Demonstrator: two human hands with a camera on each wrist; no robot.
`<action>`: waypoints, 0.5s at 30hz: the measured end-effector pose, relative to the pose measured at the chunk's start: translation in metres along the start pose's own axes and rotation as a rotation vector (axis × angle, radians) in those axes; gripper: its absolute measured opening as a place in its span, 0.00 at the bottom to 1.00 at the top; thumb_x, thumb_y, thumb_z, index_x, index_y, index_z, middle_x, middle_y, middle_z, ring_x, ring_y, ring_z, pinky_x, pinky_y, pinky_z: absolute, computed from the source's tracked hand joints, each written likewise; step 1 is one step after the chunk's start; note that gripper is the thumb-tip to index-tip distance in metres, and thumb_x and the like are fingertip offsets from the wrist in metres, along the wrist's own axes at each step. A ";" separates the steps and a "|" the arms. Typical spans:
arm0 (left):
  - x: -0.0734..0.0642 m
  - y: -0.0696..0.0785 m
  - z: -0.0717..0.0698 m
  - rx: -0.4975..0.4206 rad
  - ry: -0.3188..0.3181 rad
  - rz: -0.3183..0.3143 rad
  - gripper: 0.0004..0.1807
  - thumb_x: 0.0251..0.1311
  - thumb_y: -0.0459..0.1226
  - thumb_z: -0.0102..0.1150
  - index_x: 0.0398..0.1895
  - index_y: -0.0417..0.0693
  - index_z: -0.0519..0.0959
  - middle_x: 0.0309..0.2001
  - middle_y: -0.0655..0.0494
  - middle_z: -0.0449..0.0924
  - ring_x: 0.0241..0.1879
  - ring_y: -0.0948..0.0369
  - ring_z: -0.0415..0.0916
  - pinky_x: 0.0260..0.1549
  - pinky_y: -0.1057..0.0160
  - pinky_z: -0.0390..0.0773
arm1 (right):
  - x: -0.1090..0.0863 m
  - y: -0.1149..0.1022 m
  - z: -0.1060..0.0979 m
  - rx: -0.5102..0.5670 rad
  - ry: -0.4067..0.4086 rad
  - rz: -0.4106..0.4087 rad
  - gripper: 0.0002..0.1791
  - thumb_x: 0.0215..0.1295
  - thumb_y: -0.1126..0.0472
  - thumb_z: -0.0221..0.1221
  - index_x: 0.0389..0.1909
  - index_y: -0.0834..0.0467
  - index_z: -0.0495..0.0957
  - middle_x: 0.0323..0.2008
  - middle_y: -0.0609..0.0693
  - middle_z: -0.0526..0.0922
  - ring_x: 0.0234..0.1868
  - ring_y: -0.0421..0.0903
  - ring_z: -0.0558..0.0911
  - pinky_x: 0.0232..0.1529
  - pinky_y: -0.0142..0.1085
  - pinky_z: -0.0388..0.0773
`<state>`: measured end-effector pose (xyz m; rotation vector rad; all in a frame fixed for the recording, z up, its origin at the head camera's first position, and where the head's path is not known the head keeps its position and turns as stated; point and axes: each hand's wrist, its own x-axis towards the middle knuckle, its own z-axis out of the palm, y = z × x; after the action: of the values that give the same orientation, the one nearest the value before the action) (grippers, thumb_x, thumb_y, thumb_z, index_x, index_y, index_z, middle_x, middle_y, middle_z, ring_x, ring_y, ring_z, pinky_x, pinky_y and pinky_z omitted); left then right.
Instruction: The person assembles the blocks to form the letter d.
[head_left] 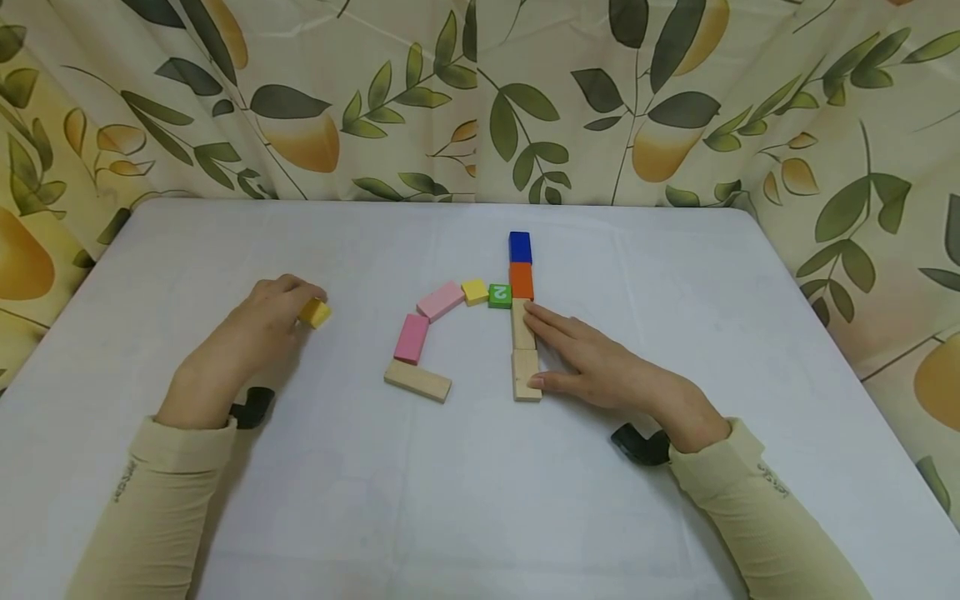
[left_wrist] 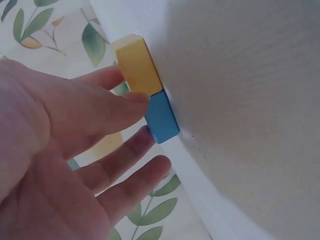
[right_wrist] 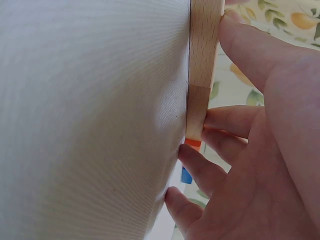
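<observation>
Both forearms reach forward over the white surface (head_left: 465,500), angled inward. The left hand (head_left: 262,325), back uppermost, pinches a held yellow block (left_wrist: 140,65) and an adjoining light-blue block (left_wrist: 161,117) between thumb and index finger, its other fingers spread loosely; whether the pair touches the surface cannot be told. The right hand (head_left: 596,358) lies with fingers extended and thumb spread, grasping nothing, touching the right side of a column.

From far to near, the column comprises a dark-blue block (head_left: 520,247), an orange block (head_left: 521,281), a farther wooden block (head_left: 522,325) and a nearer wooden block (head_left: 525,367); the thumb meets the last. Between the hands, a curve runs leftward from the column: green block (head_left: 499,296), small yellow block (head_left: 475,292), upper pink block (head_left: 441,301), lower pink block (head_left: 412,338) and slanted wooden block (head_left: 417,381). The held pair is well left of this curve.
</observation>
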<state>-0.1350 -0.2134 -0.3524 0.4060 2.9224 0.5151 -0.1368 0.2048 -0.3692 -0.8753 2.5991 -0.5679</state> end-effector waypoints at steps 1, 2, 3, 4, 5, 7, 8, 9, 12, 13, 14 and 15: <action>0.000 0.000 0.000 0.007 0.004 -0.002 0.25 0.61 0.18 0.51 0.63 0.35 0.71 0.63 0.33 0.68 0.62 0.36 0.62 0.60 0.37 0.69 | 0.000 0.000 0.000 -0.001 0.000 0.000 0.47 0.68 0.42 0.60 0.79 0.55 0.47 0.81 0.50 0.43 0.79 0.59 0.51 0.75 0.59 0.51; 0.000 0.000 0.000 0.015 0.008 -0.003 0.25 0.61 0.18 0.51 0.63 0.35 0.71 0.62 0.34 0.69 0.61 0.36 0.63 0.59 0.37 0.70 | 0.000 0.000 0.000 -0.003 0.001 -0.001 0.47 0.68 0.42 0.59 0.79 0.55 0.47 0.81 0.50 0.43 0.79 0.60 0.51 0.75 0.59 0.50; -0.001 0.000 0.000 0.022 0.009 -0.005 0.25 0.61 0.18 0.52 0.63 0.36 0.71 0.62 0.34 0.69 0.61 0.36 0.63 0.59 0.37 0.70 | 0.000 0.000 0.000 -0.003 0.001 -0.002 0.47 0.68 0.42 0.59 0.79 0.55 0.47 0.81 0.50 0.43 0.79 0.59 0.51 0.75 0.59 0.51; -0.001 0.000 0.000 0.027 0.013 -0.006 0.25 0.61 0.19 0.52 0.63 0.36 0.71 0.62 0.34 0.70 0.60 0.36 0.64 0.58 0.37 0.71 | 0.000 0.000 0.000 -0.002 0.002 -0.004 0.47 0.68 0.42 0.59 0.79 0.55 0.47 0.81 0.50 0.44 0.78 0.59 0.51 0.75 0.59 0.51; -0.001 0.000 0.000 0.028 0.015 -0.007 0.25 0.61 0.19 0.52 0.63 0.36 0.71 0.61 0.34 0.70 0.59 0.36 0.65 0.58 0.37 0.71 | 0.000 0.001 0.000 -0.002 0.003 -0.004 0.47 0.68 0.42 0.60 0.79 0.55 0.47 0.81 0.50 0.43 0.78 0.59 0.51 0.75 0.59 0.51; -0.001 0.000 0.001 0.031 0.019 -0.007 0.24 0.62 0.21 0.54 0.62 0.36 0.71 0.60 0.34 0.71 0.58 0.36 0.66 0.57 0.38 0.71 | 0.000 0.000 0.000 0.000 0.002 -0.003 0.47 0.67 0.43 0.60 0.79 0.55 0.47 0.81 0.50 0.43 0.78 0.59 0.51 0.75 0.59 0.51; -0.001 0.000 0.001 0.033 0.020 -0.008 0.23 0.63 0.22 0.55 0.62 0.36 0.72 0.59 0.34 0.72 0.57 0.36 0.67 0.56 0.38 0.72 | 0.000 0.000 0.000 0.002 0.002 -0.003 0.47 0.67 0.43 0.60 0.79 0.55 0.47 0.81 0.50 0.44 0.78 0.59 0.51 0.75 0.59 0.52; -0.001 0.000 0.001 0.036 0.022 -0.007 0.22 0.63 0.23 0.56 0.61 0.35 0.72 0.58 0.34 0.72 0.57 0.36 0.68 0.56 0.38 0.72 | 0.000 0.000 0.000 0.003 0.001 -0.002 0.47 0.67 0.43 0.60 0.79 0.55 0.47 0.81 0.50 0.43 0.78 0.59 0.51 0.75 0.59 0.52; -0.001 -0.002 0.000 0.041 0.022 -0.008 0.21 0.62 0.25 0.60 0.59 0.34 0.73 0.56 0.33 0.74 0.55 0.36 0.70 0.56 0.38 0.72 | 0.000 0.000 0.000 0.003 0.002 -0.003 0.47 0.67 0.43 0.60 0.79 0.55 0.47 0.81 0.50 0.44 0.78 0.59 0.51 0.75 0.59 0.51; 0.000 -0.003 -0.001 0.045 0.020 -0.008 0.21 0.62 0.26 0.61 0.58 0.33 0.74 0.55 0.33 0.74 0.54 0.36 0.70 0.55 0.39 0.73 | 0.000 0.000 0.000 0.004 0.002 -0.003 0.47 0.67 0.43 0.60 0.79 0.55 0.48 0.80 0.50 0.44 0.79 0.59 0.51 0.75 0.59 0.51; 0.000 -0.003 -0.001 0.046 0.021 -0.005 0.21 0.61 0.26 0.61 0.58 0.32 0.74 0.54 0.33 0.75 0.53 0.37 0.71 0.55 0.39 0.73 | 0.000 0.000 0.000 0.003 0.001 -0.003 0.47 0.67 0.43 0.60 0.79 0.55 0.48 0.81 0.50 0.44 0.79 0.60 0.51 0.75 0.59 0.51; 0.000 -0.004 -0.002 0.045 0.020 -0.004 0.20 0.61 0.26 0.62 0.57 0.31 0.74 0.53 0.33 0.75 0.53 0.37 0.72 0.55 0.39 0.73 | 0.000 0.000 0.000 0.003 0.001 -0.004 0.47 0.67 0.43 0.60 0.79 0.55 0.48 0.81 0.50 0.44 0.79 0.60 0.51 0.75 0.59 0.50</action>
<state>-0.1361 -0.2177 -0.3519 0.4031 2.9581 0.4568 -0.1370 0.2046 -0.3696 -0.8792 2.5975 -0.5732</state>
